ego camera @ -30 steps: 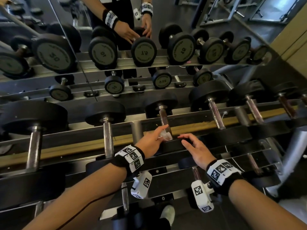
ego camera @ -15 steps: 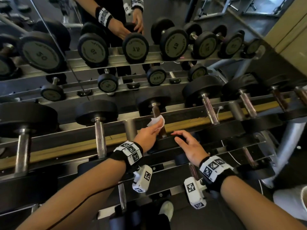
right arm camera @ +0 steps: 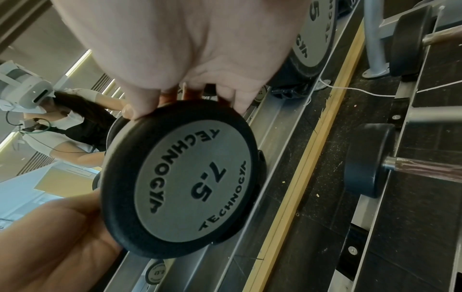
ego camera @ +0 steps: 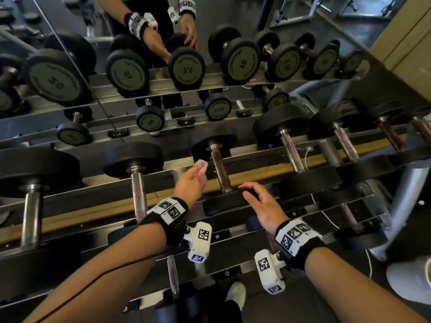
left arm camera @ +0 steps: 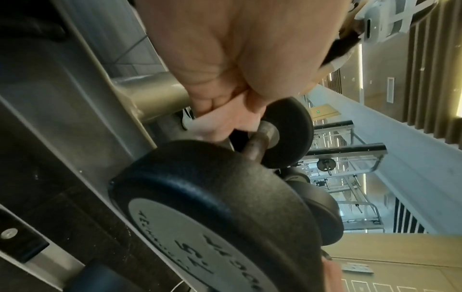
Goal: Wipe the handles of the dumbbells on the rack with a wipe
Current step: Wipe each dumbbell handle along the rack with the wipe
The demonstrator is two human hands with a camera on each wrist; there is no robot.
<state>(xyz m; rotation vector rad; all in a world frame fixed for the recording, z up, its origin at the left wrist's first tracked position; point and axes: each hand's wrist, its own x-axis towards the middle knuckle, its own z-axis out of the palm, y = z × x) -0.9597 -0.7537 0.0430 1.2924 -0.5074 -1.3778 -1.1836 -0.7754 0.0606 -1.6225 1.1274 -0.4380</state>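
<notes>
A 7.5 dumbbell lies across the top tier of the rack (ego camera: 256,173), with its brown worn handle (ego camera: 220,173) running away from me. My left hand (ego camera: 191,180) pinches a small white wipe (ego camera: 201,165) just left of the handle's far end, a narrow gap from it. In the left wrist view the wipe (left arm camera: 210,122) sits between my fingers beside the handle (left arm camera: 260,142). My right hand (ego camera: 258,201) rests on the dumbbell's near head (ego camera: 224,203) with fingers spread. The right wrist view shows the fingertips (right arm camera: 140,112) over the rim of that head (right arm camera: 185,177).
More dumbbells lie on the same tier, one to the left (ego camera: 137,183) and one to the right (ego camera: 291,150). A mirror (ego camera: 70,54) behind shows the reflected rack and my hands. A lower tier (ego camera: 172,276) holds other dumbbells, and my shoe (ego camera: 236,292) is below.
My left hand has carried the wipe from the near end of the handle up along it and off to its left side. The right hand has stayed on the near head.
</notes>
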